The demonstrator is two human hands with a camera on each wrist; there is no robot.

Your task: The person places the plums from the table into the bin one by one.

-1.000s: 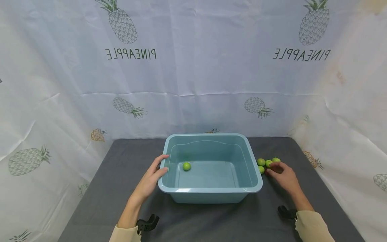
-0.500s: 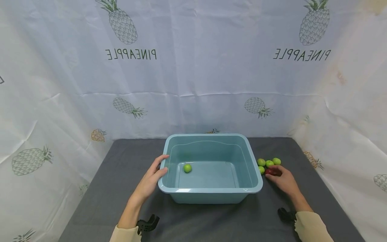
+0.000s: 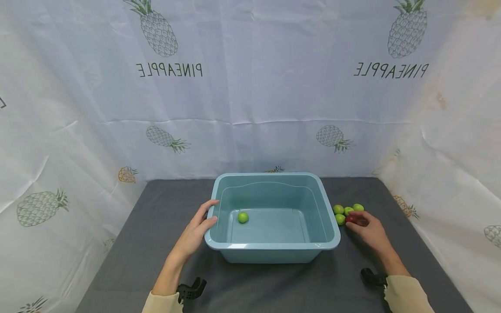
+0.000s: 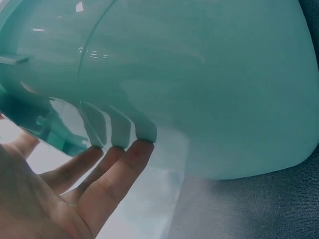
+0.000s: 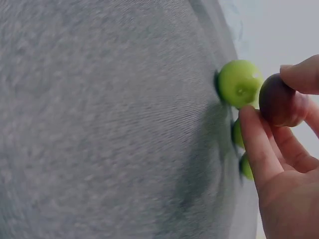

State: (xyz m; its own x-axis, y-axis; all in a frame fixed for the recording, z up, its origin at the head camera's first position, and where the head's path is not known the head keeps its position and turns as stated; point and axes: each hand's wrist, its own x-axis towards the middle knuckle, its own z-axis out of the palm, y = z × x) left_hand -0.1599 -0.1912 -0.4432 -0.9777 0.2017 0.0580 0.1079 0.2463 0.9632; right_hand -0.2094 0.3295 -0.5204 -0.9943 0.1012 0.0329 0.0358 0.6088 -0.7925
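A light blue plastic basin (image 3: 266, 254) stands on the dark cloth. My left hand (image 3: 195, 232) grips its left rim, thumb and index finger over the edge; in the left wrist view the other fingertips (image 4: 144, 147) press on the outer wall. Inside the basin, toward the left, lies one small round green fruit (image 3: 243, 217). My right hand (image 3: 371, 231) pinches a dark red plum (image 5: 280, 101) between thumb and fingers, right of the basin. Several more green fruits (image 5: 240, 83) lie on the cloth just beyond the plum.
Dark grey cloth (image 3: 282, 289) covers the table. White curtains (image 3: 266, 100) printed with pineapples hang behind it and at both sides. Black straps (image 3: 192, 290) with camera mounts sit on both wrists.
The red plum, hidden a second ago, now shows between my right fingers, and that hand has shifted slightly right. A green fruit by the basin moved slightly right. My left hand stayed put.
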